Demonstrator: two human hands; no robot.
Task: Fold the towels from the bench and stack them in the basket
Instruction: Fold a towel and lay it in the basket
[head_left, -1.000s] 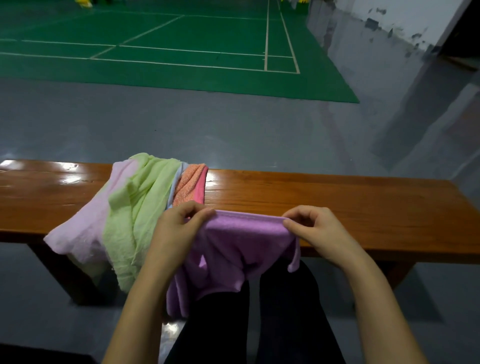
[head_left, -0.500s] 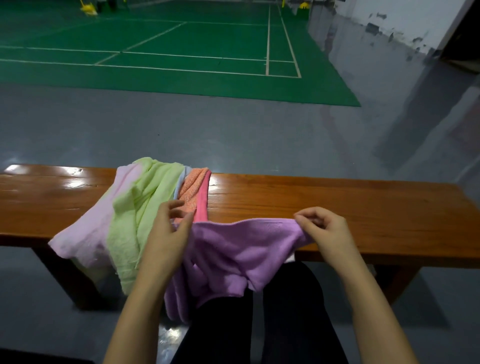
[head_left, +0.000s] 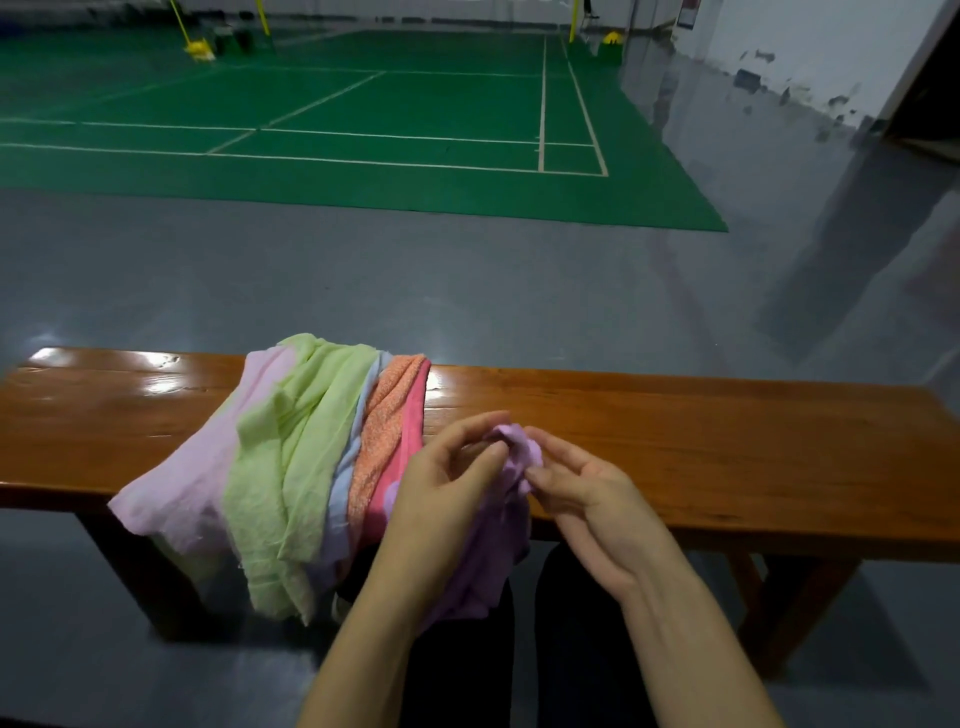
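I see my left hand (head_left: 441, 478) and right hand (head_left: 582, 488) both pinching the bunched top of the purple towel (head_left: 493, 545), which hangs over the wooden bench's (head_left: 701, 441) near edge. Pink, green, blue, orange towels pile (head_left: 291, 457) drapes just left, touching it.

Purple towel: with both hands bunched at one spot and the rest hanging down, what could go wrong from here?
1. Both hands, left hand and right hand, pinch the purple towel at one bunched spot; the fold may come out uneven.
2. Its hanging part lies against the pile of towels draped over the wooden bench edge; pulling could drag those off.
3. No basket is in view.
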